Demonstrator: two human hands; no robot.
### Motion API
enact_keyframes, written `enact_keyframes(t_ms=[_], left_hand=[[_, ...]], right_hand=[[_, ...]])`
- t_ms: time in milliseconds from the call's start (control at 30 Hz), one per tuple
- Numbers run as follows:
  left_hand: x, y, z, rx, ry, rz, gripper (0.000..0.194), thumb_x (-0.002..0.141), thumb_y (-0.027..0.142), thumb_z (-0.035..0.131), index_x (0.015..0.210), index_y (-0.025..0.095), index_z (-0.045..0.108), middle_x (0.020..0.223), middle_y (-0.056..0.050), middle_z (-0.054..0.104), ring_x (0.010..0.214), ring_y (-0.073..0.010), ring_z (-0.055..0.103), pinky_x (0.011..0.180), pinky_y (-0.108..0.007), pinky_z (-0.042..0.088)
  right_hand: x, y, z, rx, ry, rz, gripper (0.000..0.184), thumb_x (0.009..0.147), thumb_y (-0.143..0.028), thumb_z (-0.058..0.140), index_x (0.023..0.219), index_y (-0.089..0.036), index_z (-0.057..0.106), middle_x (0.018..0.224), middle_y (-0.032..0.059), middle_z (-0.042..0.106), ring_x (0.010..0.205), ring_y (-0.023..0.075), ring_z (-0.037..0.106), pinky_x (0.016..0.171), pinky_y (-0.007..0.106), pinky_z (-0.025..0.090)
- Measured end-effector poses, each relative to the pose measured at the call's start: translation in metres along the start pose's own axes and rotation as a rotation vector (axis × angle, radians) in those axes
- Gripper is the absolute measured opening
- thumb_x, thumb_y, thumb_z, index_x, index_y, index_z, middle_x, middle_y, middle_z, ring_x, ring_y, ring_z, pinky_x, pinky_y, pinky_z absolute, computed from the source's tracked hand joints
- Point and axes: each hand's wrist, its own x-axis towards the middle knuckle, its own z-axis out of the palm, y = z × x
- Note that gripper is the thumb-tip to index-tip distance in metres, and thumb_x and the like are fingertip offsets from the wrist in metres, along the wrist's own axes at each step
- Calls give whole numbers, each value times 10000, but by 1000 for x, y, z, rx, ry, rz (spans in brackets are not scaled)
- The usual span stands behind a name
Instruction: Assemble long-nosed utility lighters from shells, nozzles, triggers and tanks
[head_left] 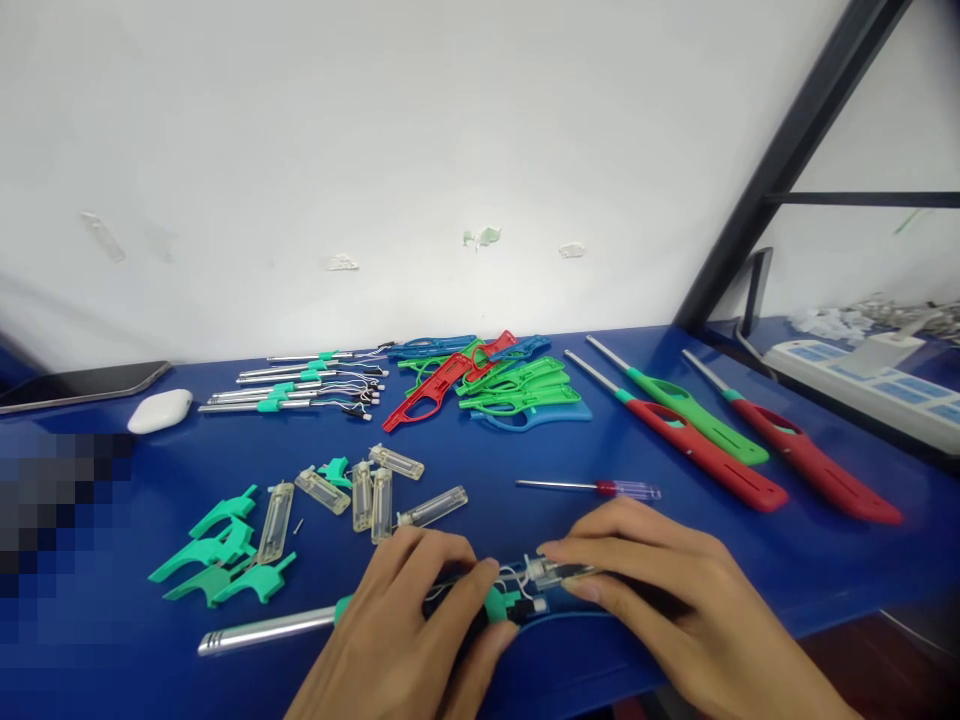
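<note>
A partly built stick lighter with a long metal tube (270,632) and a blue handle shell (559,622) lies before me near the table's front edge. My left hand (420,620) grips its middle, fingers curled over a green trigger (499,604) and thin white wires. My right hand (660,590) pinches a transparent fuel tank (546,572) at the handle. Much of the shell is hidden under both hands. Beyond them lie loose transparent fuel tanks (382,505), several green triggers (240,550) and a screwdriver (592,488) with a red and purple handle.
Metal tubes with wires (300,385) lie at the back left, beside stacked coloured handle shells (517,380). Red and green whole lighters (682,440) lie to the right. A white earbud case (160,411), a phone (82,385) and a power strip (877,385) sit near the edges.
</note>
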Motion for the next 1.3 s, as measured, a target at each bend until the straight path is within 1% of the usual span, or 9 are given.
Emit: enact_keyframes(t_ms=[267,433,600,800,900,1000,1133,1233,1300], left_hand=[[3,5,2,22,36,29,283,1209,235,442,1263,189,717,1052,-67,742,932,-198,764,826,-315,707],[2,6,1,30,43,36,307,1211,232,432,1261,174,729,1049,-76,740,917,-193,759,804,-291,708],[1,4,3,31,34,25,324,1209,236,442,1258,176,757,1062,-77,749,936,-189,759,831,-280,705],[1,5,7,35,37,5,276,1138,420,654,1284,239,801,1111,-90,750,1040,-225,750,959,-342,698],[1,8,8,48,49,14,316,1114,486,686,1282,247,808,1121,-94,751,1067,-240,747,994,-372,695],[0,8,8,67,54,27,295,1117,464,692,1282,250,810,1110,-87,761,1061,-235,754,1005,-369,693],[0,5,4,93,55,70,244,1175,326,594,1223,243,818,1049,-57,789,974,-203,782,943,-323,701],[2,5,0,95,54,93,388,1220,241,432,1157,231,815,991,-27,808,902,-207,812,860,-342,722],[5,6,-1,78,44,87,432,1227,230,388,1130,218,809,962,-20,811,866,-212,816,821,-350,731]], right_hand=[[1,0,-5,79,-72,78,346,1151,-258,673,1321,-509,840,1166,-90,837,1040,80,823,961,105,608],[1,-2,-5,67,-93,93,313,1169,-299,645,1295,-494,855,1138,-75,822,1020,81,810,923,111,604],[-1,-2,-5,26,-79,114,272,1159,-360,668,1298,-504,851,1130,-78,822,1038,81,805,977,118,590],[-5,-1,-4,26,-131,165,291,1169,-396,641,1353,-537,818,1186,-84,815,1106,92,788,1012,144,590],[-4,0,-3,26,-125,159,301,1169,-388,641,1356,-550,811,1199,-93,813,1103,89,787,1006,146,591],[-3,0,-3,20,-127,148,320,1179,-382,619,1372,-565,796,1209,-99,808,1103,85,783,1001,146,589],[-3,-2,-4,9,-132,148,315,1185,-396,605,1356,-579,795,1194,-109,805,1091,79,779,994,145,586],[-3,-3,-4,-1,-120,148,292,1179,-418,614,1330,-573,809,1175,-105,809,1077,86,785,993,151,594],[-3,-3,-4,-16,-117,143,283,1176,-426,616,1321,-560,819,1174,-93,811,1078,94,791,990,157,604]])
